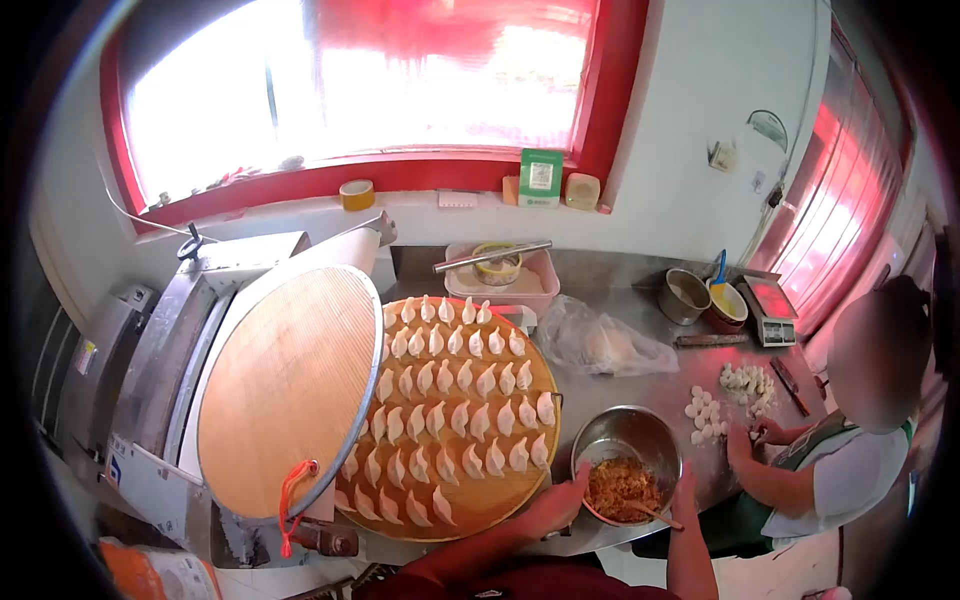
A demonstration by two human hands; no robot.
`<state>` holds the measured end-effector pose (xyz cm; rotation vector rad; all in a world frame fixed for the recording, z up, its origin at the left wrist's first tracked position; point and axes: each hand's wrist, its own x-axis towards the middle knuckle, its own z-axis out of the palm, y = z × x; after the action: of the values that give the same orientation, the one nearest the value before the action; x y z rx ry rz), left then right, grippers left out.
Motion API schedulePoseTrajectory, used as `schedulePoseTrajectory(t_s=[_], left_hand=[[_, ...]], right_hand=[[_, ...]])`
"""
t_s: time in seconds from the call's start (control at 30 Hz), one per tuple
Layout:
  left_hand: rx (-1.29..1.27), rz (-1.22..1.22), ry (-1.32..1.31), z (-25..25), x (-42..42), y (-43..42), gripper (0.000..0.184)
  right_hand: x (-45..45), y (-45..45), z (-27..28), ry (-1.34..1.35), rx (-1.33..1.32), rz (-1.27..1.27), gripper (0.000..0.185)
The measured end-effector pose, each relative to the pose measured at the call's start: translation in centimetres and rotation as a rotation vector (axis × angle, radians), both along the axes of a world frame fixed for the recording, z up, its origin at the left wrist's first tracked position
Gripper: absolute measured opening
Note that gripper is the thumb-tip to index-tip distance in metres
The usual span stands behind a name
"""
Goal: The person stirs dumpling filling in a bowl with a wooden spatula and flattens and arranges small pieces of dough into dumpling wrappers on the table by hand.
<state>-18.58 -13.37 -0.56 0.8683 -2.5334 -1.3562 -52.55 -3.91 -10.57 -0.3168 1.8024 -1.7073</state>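
Observation:
A metal mixing bowl (pixel 632 428) stands at the table's front edge, tilted a little towards me. Brownish-orange minced filling (pixel 618 486) lies in its lower part, and a wooden-handled utensil (pixel 655 514) rests in it, handle over the rim. My left hand (pixel 562 503) grips the bowl's left side. On the opposite side, my right hand (pixel 686 496) holds the rim. Left of the bowl, a round wooden board (pixel 515 492) carries rows of raw dumplings (pixel 437 420). The lower-left row ends partway across the board.
A second round board (pixel 285 390) with a red cord leans at left beside a metal machine (pixel 165 370). Behind are a plastic bag (pixel 605 340), a flour tub (pixel 530 290) and a scale (pixel 772 310). At right, a co-worker (pixel 850 470) handles dough pieces (pixel 706 413).

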Motion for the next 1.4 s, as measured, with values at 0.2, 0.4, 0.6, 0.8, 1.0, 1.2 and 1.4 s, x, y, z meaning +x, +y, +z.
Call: schedulePoseTrajectory(t_s=[0.2,0.4,0.6,0.8,1.0,1.2,1.4], left_hand=[[-0.015,0.047,0.094,-0.4,0.0,0.3,0.065],[0.066,0.035,0.01,0.8,0.2,0.1,0.062],[0.027,-0.014,-0.012,0.2,0.0,0.4,0.065],[0.023,-0.058,0.015,-0.4,-0.1,0.4,0.064],[0.105,-0.133,-0.027,0.5,-0.1,0.0,0.062],[0.166,-0.094,-0.014,1.0,0.3,-0.4,0.066],[0.022,0.025,0.113,-0.8,-0.3,0.4,0.068]], right_hand=[[0.6,0.8,0.5,-0.008,-0.02,0.092,0.058],[0.3,0.3,1.0,-0.089,-0.028,0.081,0.057],[0.6,0.7,1.7,0.08,0.041,0.146,0.057],[-0.3,0.6,0.5,-0.119,-0.038,0.096,0.059],[2.7,0.3,3.6,-0.049,-0.076,0.186,0.062],[0.5,0.0,1.0,-0.082,0.081,-0.102,0.068],[2.8,-0.1,4.0,-0.08,-0.016,0.085,0.061]])
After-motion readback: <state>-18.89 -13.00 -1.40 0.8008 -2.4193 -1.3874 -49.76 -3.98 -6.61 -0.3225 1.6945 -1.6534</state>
